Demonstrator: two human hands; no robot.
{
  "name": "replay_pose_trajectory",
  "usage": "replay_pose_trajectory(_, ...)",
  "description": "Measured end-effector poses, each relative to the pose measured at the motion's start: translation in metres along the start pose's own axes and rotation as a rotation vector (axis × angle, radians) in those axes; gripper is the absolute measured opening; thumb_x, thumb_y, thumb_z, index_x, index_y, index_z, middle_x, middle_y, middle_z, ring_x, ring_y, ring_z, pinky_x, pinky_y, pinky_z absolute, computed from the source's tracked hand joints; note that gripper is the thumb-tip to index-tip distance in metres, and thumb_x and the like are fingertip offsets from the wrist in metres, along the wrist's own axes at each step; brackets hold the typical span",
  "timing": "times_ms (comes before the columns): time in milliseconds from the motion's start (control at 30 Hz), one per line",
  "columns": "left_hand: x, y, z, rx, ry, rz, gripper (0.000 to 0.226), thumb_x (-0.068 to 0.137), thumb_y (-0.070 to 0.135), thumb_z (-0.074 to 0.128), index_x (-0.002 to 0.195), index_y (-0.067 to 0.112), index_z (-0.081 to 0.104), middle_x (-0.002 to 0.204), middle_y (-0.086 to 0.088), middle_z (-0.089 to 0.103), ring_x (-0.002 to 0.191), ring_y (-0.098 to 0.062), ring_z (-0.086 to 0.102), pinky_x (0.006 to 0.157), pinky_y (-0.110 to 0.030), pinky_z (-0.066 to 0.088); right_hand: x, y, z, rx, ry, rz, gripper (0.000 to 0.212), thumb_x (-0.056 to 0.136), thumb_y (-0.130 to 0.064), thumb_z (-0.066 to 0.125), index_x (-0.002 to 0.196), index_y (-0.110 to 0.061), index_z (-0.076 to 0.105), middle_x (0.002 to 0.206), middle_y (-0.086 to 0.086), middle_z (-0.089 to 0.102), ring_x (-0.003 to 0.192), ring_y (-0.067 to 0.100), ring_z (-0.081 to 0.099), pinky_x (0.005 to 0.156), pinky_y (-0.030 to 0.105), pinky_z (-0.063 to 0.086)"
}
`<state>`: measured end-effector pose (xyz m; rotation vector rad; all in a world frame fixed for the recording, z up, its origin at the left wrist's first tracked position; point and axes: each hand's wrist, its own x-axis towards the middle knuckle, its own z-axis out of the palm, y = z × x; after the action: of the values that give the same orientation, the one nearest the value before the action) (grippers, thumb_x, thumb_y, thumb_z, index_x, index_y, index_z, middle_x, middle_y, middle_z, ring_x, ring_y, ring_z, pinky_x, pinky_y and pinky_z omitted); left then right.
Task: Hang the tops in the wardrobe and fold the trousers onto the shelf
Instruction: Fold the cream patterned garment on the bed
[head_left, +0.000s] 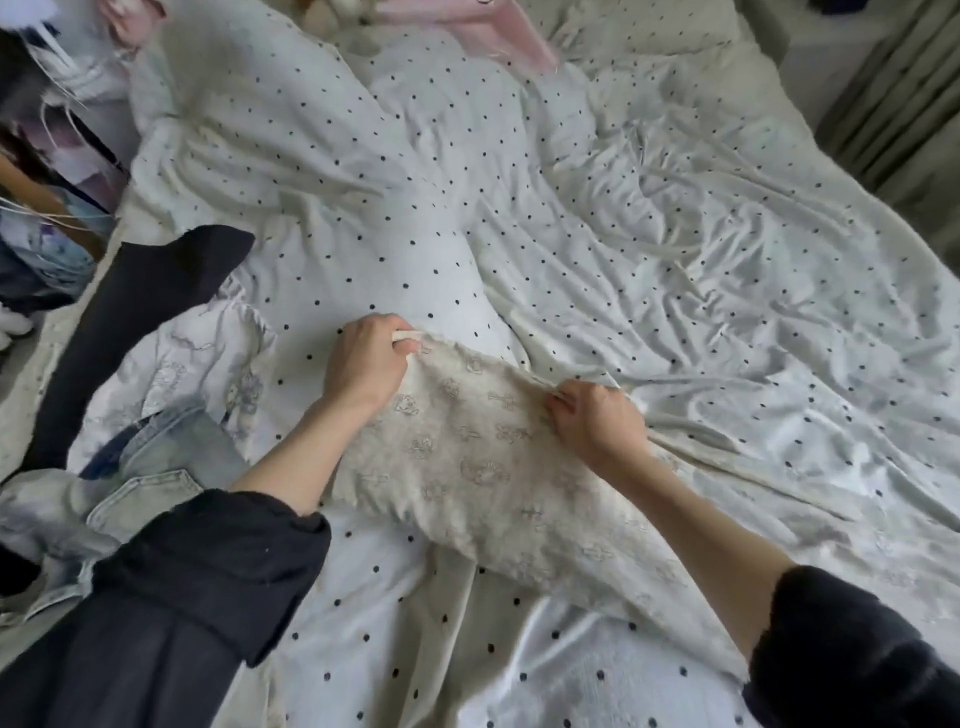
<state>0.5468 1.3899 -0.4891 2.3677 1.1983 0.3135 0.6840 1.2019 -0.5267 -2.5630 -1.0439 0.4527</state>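
Trousers (483, 467): cream, spread on the bed (727, 260) under both hands.
Grip: your left hand (366, 364) and right hand (597, 423) each pinch the far edge.
Risk: uneven pulling could skew the fold; jeans (150, 467) left of your grip may snag.

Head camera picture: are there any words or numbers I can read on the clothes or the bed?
None: no words, labels, brands or numbers can be read anywhere.
Cream fuzzy garment, pinched by the left hand and right hand: only stitched little outline pictures, no letters.
Dotted bedsheet: only dark dots.
Light denim jeans: no readable tag shows.
Printed clothes at the left edge: too blurred to tell.
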Motion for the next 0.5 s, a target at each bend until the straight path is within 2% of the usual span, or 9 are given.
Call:
replay_pose_trajectory(133,0.016,-0.001,0.016,0.036,0.097,-0.013,0.020,0.088,0.017,0.065,0.101,0.002,0.067,0.100,-0.016,0.067,0.091,-0.032,0.059,0.069,-0.030,0.036,0.019,0.008,0.015,-0.042,0.100,-0.001,0.021,0.093,-0.020,0.046,0.092,-0.013,0.066,0.080,0.010,0.067,0.072,0.032,0.060,0.053,0.029,0.032)
replay_pose_trajectory(233,0.011,-0.001,0.025,0.079,0.149,0.010,0.027,0.087,0.018,0.066,0.103,-0.002,0.060,0.105,-0.020,0.061,0.096,-0.035,0.055,0.074,-0.031,0.033,0.025,0.011,0.019,-0.065,0.131,-0.015,0.023,0.095,-0.021,0.044,0.099,-0.013,0.066,0.094,0.007,0.066,0.082,0.032,0.061,0.059,0.032,0.037)
replay_pose_trajectory(300,0.004,-0.004,0.027,0.059,0.169,0.023,0.033,0.087,0.021,0.065,0.107,-0.003,0.055,0.108,-0.020,0.056,0.099,-0.034,0.052,0.078,-0.033,0.035,0.022,0.011,0.019,-0.061,0.078,-0.022,0.027,0.096,-0.030,0.044,0.114,-0.017,0.061,0.109,0.005,0.062,0.102,0.030,0.057,0.077,0.036,0.039)
replay_pose_trajectory(433,-0.022,-0.018,0.021,0.032,0.196,0.006,0.038,0.087,0.029,0.064,0.110,0.001,0.053,0.109,-0.018,0.056,0.101,-0.033,0.051,0.079,-0.041,0.040,-0.014,0.011,0.017,-0.156,0.075,-0.062,0.058,0.093,-0.042,0.048,0.145,-0.026,0.028,0.142,0.006,0.040,0.133,0.025,0.033,0.107,0.044,0.020)
replay_pose_trajectory(500,-0.041,-0.029,0.020,0.052,0.216,-0.030,0.034,0.089,0.035,0.060,0.104,0.005,0.054,0.101,-0.016,0.058,0.095,-0.034,0.054,0.074,-0.042,0.041,-0.045,0.009,0.018,-0.180,0.138,-0.153,0.059,0.095,-0.049,0.036,0.147,-0.024,0.027,0.151,0.007,0.031,0.142,0.028,0.025,0.114,0.054,0.010)
